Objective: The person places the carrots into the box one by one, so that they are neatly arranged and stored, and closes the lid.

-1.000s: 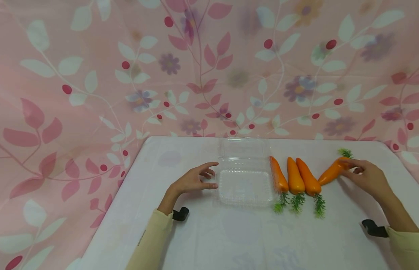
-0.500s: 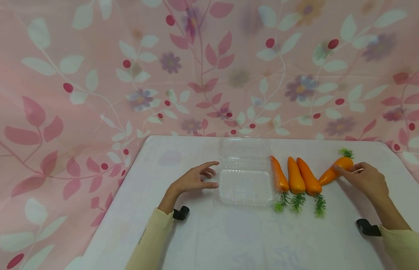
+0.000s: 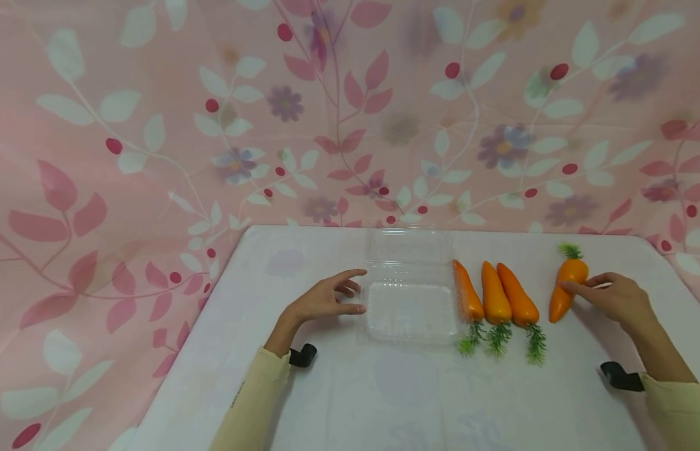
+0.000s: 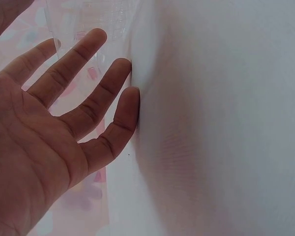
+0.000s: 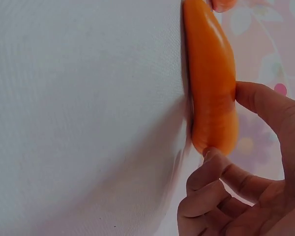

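Observation:
My right hand (image 3: pixel 619 299) is at an orange toy carrot (image 3: pixel 569 279) with a green leafy tuft, lying on the table at the right. In the right wrist view, the thumb rests on the side of the carrot (image 5: pixel 214 73) and a fingertip touches its thick end, pinching it between them. My left hand (image 3: pixel 326 297) is beside a clear plastic clamshell box (image 3: pixel 412 284), whose lid lies back. Its fingers are spread and relaxed in the left wrist view, holding nothing; whether they touch the box is hard to tell.
Between the box and my right hand lie three more toy carrots, a left one (image 3: pixel 468 294), a middle one (image 3: pixel 496 297) and a right one (image 3: pixel 519 297), tufts toward me. A white cloth covers the table (image 3: pixel 395 401). Behind hangs a pink floral curtain (image 3: pixel 350 113).
The carrot at my right hand has swung so its tip points more toward me, away from the other carrots. My right hand has shifted its hold on it. The left hand stays still.

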`<action>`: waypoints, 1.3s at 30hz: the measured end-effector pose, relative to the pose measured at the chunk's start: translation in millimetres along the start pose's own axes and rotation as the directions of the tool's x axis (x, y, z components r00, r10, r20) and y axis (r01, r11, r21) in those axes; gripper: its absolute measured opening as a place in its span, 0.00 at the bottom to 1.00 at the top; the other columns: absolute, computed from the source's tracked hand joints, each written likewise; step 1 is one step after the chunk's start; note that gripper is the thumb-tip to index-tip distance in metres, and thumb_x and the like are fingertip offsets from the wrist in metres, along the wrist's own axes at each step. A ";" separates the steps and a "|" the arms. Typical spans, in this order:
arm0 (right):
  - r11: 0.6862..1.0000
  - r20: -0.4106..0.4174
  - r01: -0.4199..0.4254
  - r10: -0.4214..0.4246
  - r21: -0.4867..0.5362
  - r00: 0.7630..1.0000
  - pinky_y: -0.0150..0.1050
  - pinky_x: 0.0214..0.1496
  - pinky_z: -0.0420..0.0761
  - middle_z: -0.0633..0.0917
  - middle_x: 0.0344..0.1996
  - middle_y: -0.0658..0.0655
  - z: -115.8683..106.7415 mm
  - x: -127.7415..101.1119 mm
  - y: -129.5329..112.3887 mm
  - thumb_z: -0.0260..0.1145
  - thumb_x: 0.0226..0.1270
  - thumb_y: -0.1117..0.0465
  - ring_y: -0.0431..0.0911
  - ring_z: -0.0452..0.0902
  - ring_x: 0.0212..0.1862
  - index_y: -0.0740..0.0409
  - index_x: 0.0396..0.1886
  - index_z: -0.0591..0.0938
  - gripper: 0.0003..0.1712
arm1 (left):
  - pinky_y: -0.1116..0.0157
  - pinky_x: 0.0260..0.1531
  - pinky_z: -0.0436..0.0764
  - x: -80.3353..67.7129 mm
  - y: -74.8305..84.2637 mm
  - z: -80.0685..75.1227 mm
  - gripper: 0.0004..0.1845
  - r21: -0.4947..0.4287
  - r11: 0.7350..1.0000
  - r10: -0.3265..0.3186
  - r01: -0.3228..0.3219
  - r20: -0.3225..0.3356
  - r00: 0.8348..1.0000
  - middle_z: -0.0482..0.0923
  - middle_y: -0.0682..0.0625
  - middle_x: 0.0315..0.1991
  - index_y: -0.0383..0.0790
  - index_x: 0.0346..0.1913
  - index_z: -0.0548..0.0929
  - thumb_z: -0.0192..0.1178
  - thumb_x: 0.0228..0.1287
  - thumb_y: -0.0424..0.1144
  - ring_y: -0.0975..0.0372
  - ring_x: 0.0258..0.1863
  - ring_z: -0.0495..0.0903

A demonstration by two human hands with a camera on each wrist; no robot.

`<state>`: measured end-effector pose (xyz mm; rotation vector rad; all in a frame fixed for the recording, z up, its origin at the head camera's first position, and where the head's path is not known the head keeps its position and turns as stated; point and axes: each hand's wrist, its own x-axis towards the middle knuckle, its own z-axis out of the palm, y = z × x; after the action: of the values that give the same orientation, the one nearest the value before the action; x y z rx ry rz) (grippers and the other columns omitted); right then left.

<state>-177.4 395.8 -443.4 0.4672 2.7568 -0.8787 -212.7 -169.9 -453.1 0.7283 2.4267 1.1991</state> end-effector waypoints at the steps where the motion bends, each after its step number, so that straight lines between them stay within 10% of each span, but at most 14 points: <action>1: 1.000 0.002 -0.006 0.006 0.005 1.000 0.42 0.28 0.77 0.73 0.46 0.78 -0.2 0.1 -0.1 0.59 0.63 0.29 0.60 0.72 0.39 0.77 0.57 0.68 0.52 | 0.54 0.54 0.77 0.0 0.0 0.1 0.45 0.000 1.000 0.003 -0.003 -0.001 1.000 0.77 0.46 0.58 0.52 0.75 0.64 0.72 0.56 0.55 0.56 0.56 0.77; 7: 0.997 0.015 -0.034 0.033 0.063 0.999 0.54 0.38 0.76 0.72 0.51 0.80 3.9 2.4 -0.9 0.59 0.63 0.28 0.66 0.69 0.46 0.78 0.63 0.68 0.55 | 0.52 0.54 0.77 0.3 0.2 0.4 0.44 -0.007 1.000 0.016 -0.016 -0.006 1.000 0.77 0.45 0.57 0.51 0.75 0.64 0.72 0.57 0.53 0.54 0.56 0.77; 18: 0.993 0.045 -0.056 0.051 0.108 0.998 0.39 0.31 0.72 0.75 0.48 0.75 10.0 3.1 -6.8 0.61 0.61 0.29 0.59 0.69 0.43 0.79 0.65 0.66 0.58 | 0.53 0.54 0.77 0.6 0.2 1.0 0.45 -0.014 1.000 0.016 -0.016 0.001 1.000 0.77 0.45 0.57 0.51 0.75 0.64 0.73 0.56 0.53 0.54 0.56 0.77; 39: 0.989 0.047 -0.074 0.068 0.126 0.997 0.49 0.39 0.74 0.66 0.58 0.81 14.9 3.8 -4.3 0.62 0.61 0.28 0.68 0.65 0.53 0.79 0.65 0.67 0.58 | 0.50 0.55 0.75 -1.3 1.9 0.4 0.44 -0.022 1.000 0.012 -0.012 0.000 1.000 0.77 0.44 0.58 0.51 0.75 0.64 0.73 0.58 0.50 0.52 0.57 0.76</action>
<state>-180.9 384.6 -454.1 0.5589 2.6389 -1.0393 -210.9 -169.5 -451.8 0.7375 2.4086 1.2281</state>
